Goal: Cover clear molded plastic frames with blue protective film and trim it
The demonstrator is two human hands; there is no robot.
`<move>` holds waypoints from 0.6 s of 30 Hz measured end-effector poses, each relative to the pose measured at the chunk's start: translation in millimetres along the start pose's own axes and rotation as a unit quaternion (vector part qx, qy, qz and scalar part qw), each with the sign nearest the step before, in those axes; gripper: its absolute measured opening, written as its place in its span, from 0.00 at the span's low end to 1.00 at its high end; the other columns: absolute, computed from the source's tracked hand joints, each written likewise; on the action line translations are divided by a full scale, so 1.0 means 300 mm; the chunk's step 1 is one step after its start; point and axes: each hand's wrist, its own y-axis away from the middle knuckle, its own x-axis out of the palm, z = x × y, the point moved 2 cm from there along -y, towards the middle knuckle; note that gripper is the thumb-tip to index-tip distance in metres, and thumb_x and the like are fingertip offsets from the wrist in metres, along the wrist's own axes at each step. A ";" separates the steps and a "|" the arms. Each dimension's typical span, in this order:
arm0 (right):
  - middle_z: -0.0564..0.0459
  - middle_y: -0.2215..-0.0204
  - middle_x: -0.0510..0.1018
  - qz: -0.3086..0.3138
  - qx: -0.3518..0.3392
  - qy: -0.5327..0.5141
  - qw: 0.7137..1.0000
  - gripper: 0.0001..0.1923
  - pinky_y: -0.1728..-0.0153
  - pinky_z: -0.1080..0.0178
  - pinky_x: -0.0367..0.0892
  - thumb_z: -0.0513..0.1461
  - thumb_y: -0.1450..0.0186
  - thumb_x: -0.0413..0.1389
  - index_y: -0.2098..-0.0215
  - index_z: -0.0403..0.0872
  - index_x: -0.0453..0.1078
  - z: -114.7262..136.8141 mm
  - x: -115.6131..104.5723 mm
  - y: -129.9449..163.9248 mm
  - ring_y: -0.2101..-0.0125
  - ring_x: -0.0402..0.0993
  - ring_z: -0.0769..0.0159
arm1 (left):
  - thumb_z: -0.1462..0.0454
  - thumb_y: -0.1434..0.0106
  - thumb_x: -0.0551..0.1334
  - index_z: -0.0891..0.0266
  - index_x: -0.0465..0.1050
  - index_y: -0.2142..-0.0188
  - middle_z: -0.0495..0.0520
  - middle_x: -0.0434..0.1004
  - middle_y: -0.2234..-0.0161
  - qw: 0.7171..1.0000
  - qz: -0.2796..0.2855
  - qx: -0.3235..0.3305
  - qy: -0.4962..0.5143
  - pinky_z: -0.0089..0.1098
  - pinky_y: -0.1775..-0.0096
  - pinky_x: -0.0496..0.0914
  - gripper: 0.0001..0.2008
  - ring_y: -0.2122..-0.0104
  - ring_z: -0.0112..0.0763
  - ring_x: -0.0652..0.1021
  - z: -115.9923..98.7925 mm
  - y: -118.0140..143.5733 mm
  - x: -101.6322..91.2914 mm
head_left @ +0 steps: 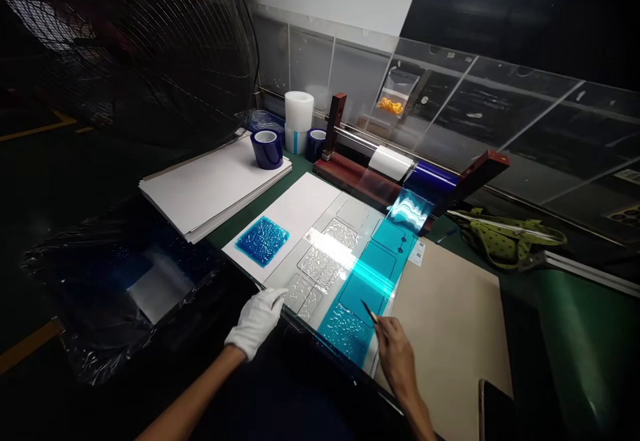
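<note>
A strip of blue film (367, 274) lies along the right side of a grey panel (320, 254) with square raised fields, and it runs back to a roll holder (400, 168) at the far side of the bench (595, 341). The right hand (395, 354), bare, is closed in a pinch on a thin pointed tool (369, 311), and the tip of the tool touches the film near the front edge. The left hand (257, 321) wears a white glove; its fingers are stretched out flat and press on the front left corner of the panel, holding nothing. The panel rests on a white sheet (300, 208), where also a wrinkled blue square (263, 240) lies. Just right of the film there is a beige board (450, 321). Further left is a stack of white sheets (210, 184) with a blue tape roll (267, 148) on it, and a white roll (299, 118) stands behind. A small label (418, 252) sits beside the film, but its writing is too small to read.
</note>
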 end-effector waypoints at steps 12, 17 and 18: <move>0.54 0.64 0.75 0.098 -0.108 0.176 0.973 0.13 0.75 0.67 0.51 0.34 0.33 0.46 0.62 0.52 0.71 0.490 0.323 -0.297 0.63 0.71 0.65 | 0.62 0.34 0.55 0.61 0.67 0.51 0.54 0.71 0.58 0.958 0.044 0.151 -0.240 0.41 0.57 0.70 0.13 0.58 0.35 0.73 0.019 -0.220 -0.058; 0.54 0.65 0.74 0.123 -0.123 0.197 0.965 0.12 0.75 0.66 0.48 0.36 0.32 0.45 0.65 0.50 0.70 0.526 0.347 -0.336 0.65 0.69 0.66 | 0.63 0.33 0.54 0.60 0.64 0.48 0.54 0.70 0.58 0.947 0.056 0.172 -0.265 0.40 0.58 0.70 0.15 0.59 0.34 0.73 0.035 -0.236 -0.053; 0.54 0.66 0.74 0.126 -0.123 0.201 0.964 0.12 0.75 0.66 0.48 0.36 0.32 0.44 0.65 0.50 0.70 0.522 0.345 -0.335 0.65 0.69 0.66 | 0.63 0.33 0.54 0.60 0.64 0.47 0.54 0.70 0.58 0.946 0.057 0.176 -0.267 0.40 0.58 0.70 0.15 0.59 0.35 0.73 0.039 -0.239 -0.054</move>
